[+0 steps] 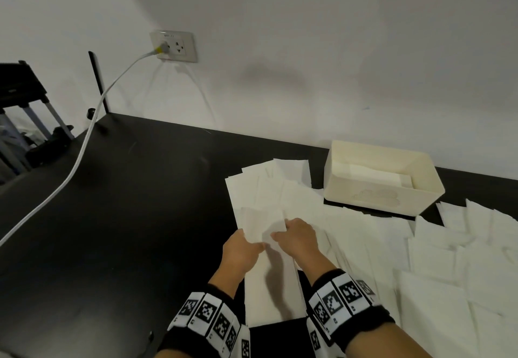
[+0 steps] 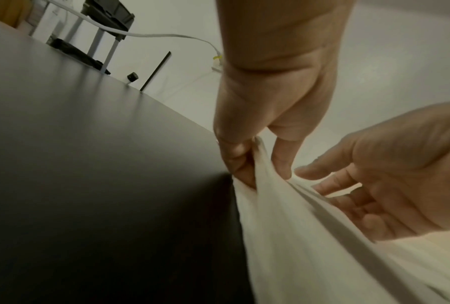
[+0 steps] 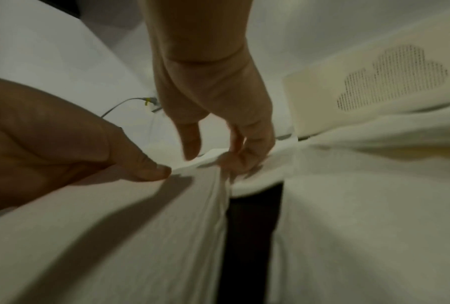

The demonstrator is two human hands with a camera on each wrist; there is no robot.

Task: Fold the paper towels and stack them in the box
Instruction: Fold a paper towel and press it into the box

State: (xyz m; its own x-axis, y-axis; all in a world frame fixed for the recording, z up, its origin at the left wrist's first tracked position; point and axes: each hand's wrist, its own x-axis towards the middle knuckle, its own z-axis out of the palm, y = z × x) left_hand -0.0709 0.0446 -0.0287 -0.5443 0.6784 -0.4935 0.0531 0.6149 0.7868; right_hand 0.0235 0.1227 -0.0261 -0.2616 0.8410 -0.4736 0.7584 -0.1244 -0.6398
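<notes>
Left hand (image 1: pixel 243 251) and right hand (image 1: pixel 297 236) both pinch the paper towel's (image 1: pixel 260 224) lifted edge, well short of the box (image 1: pixel 377 193), bare table (image 1: pixel 126 217) to its left

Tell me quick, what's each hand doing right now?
Left hand: pinching the paper towel.
Right hand: gripping the same paper towel.

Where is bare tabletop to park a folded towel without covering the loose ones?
Free: the black table left of the left hand, between the white cable and the paper towels. Crowded: towels cover everything right of the right hand, up to the cream box.
</notes>
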